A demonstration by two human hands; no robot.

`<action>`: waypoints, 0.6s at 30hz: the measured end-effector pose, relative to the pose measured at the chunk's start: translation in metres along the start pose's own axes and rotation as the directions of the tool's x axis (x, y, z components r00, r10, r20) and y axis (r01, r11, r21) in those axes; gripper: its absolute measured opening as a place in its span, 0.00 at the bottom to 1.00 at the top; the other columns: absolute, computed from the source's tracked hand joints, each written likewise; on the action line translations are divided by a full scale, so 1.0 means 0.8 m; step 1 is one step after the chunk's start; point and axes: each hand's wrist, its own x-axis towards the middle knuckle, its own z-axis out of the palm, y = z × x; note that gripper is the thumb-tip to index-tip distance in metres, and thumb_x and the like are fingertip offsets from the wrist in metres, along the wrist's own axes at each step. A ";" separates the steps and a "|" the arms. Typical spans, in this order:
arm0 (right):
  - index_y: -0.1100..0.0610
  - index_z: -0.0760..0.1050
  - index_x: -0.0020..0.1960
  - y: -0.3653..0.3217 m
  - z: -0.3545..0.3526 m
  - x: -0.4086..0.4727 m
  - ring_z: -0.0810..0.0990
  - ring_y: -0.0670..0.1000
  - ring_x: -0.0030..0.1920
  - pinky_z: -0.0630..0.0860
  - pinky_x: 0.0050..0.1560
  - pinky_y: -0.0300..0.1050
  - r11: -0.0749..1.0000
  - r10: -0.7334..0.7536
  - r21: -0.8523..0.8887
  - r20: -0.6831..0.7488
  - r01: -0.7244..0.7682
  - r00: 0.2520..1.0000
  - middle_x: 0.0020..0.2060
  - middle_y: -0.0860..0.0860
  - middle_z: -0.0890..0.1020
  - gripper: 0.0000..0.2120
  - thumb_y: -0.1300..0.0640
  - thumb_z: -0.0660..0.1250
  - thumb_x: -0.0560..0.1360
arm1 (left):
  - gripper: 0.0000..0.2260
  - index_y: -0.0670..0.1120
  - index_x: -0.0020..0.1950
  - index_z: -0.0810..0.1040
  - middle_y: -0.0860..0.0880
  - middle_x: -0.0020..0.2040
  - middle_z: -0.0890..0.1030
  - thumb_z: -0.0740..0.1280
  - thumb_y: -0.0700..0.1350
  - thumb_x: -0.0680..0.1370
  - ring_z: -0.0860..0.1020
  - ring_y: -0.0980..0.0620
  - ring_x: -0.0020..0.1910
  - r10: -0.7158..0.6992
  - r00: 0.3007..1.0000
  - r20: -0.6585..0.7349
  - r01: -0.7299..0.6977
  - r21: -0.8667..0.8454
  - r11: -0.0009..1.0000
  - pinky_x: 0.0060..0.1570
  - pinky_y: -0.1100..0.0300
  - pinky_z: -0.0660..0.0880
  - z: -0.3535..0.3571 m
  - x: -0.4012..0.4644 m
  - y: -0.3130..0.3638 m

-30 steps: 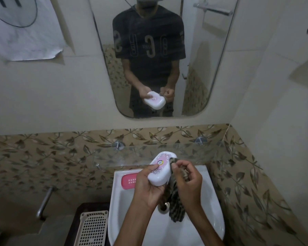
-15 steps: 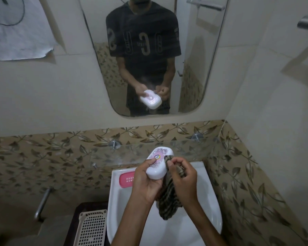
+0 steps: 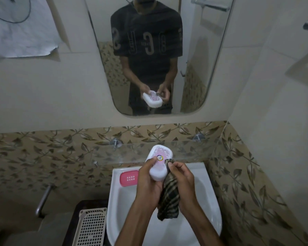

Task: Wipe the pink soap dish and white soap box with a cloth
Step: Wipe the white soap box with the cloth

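Observation:
My left hand (image 3: 148,180) grips the white soap box (image 3: 160,162) from below, thumb on its pink patterned lid, holding it above the basin. My right hand (image 3: 180,176) pinches a dark striped cloth (image 3: 169,197) against the box's right side; the rest of the cloth hangs down between my wrists. The pink soap dish (image 3: 129,178) lies on the back left ledge of the white basin (image 3: 208,189), apart from both hands.
A glass shelf (image 3: 194,150) runs along the leaf-patterned tiles just behind the box. A mirror (image 3: 194,50) above reflects a person with the box. A cream perforated basket (image 3: 91,228) stands left of the basin; a metal bar (image 3: 43,199) is further left.
The box's lid has tipped up to face me more fully, and my right hand's cloth-wrapped fingers have shifted along its right edge. The view has also shifted a little.

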 end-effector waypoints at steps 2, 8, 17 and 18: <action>0.60 0.79 0.46 -0.006 -0.003 0.001 0.85 0.58 0.48 0.81 0.50 0.52 0.997 0.072 0.040 0.018 -0.072 0.997 0.46 0.63 0.86 0.07 0.60 0.76 0.76 | 0.17 0.31 0.62 0.82 0.33 0.59 0.83 0.65 0.42 0.80 0.85 0.39 0.52 -0.035 0.998 0.048 0.035 0.005 0.999 0.55 0.47 0.83 -0.006 -0.001 0.012; 0.57 0.79 0.38 -0.042 -0.019 0.007 0.81 0.58 0.42 0.77 0.49 0.55 0.991 0.136 -0.014 0.209 -0.136 0.968 0.40 0.62 0.82 0.14 0.52 0.81 0.63 | 0.23 0.31 0.72 0.72 0.32 0.72 0.74 0.65 0.38 0.79 0.77 0.35 0.68 -0.287 0.917 0.277 0.246 0.173 0.954 0.64 0.42 0.76 -0.032 -0.008 0.052; 0.54 0.77 0.42 -0.030 -0.022 -0.010 0.80 0.44 0.39 0.76 0.40 0.38 0.811 -0.199 -0.471 0.335 0.346 0.921 0.36 0.50 0.80 0.15 0.42 0.69 0.76 | 0.16 0.36 0.60 0.79 0.39 0.49 0.83 0.71 0.38 0.73 0.84 0.42 0.44 -0.136 0.990 -0.049 0.138 0.055 0.989 0.48 0.51 0.82 -0.019 0.007 0.029; 0.53 0.75 0.42 -0.019 -0.020 -0.019 0.79 0.45 0.37 0.75 0.38 0.39 0.802 -0.244 -0.470 0.306 0.369 0.920 0.35 0.51 0.79 0.16 0.41 0.67 0.77 | 0.16 0.38 0.60 0.78 0.41 0.48 0.82 0.71 0.39 0.72 0.83 0.43 0.44 -0.107 0.990 -0.087 0.111 0.041 0.993 0.47 0.51 0.81 -0.018 0.010 0.029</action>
